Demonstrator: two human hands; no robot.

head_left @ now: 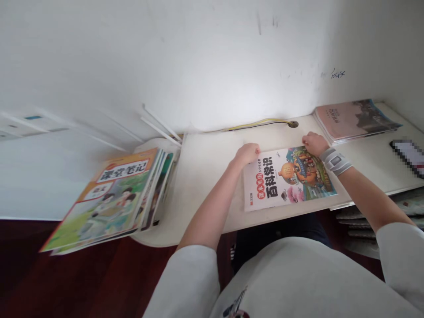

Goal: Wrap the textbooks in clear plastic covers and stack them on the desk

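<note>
From where I stand, the picture book [291,179] lies flat on the white desk [203,176], right of centre in the frame, its near edge close to the desk's front edge. Its cover shows big black characters at the left and a yellow gourd-shaped house toward the right. The left hand [247,154] is at the book's upper left corner, fingers curled in together with their tips right at that corner. The right hand [314,144] is over the top edge, toward the book's upper right, its fingers also bent and drawn together; a grey wristband [337,160] sits just behind it. I can't tell whether either set of fingers is clamped on the paper or merely rests against it. Nearly all of the cover lies below the fingertips in the frame. At the left, a stack of books [109,194] juts out past the desk's rounded end, and another pile of books [351,119] lies by the wall at the upper right. A yellow cable [261,123] runs along the wall to a round hole [293,124].
</note>
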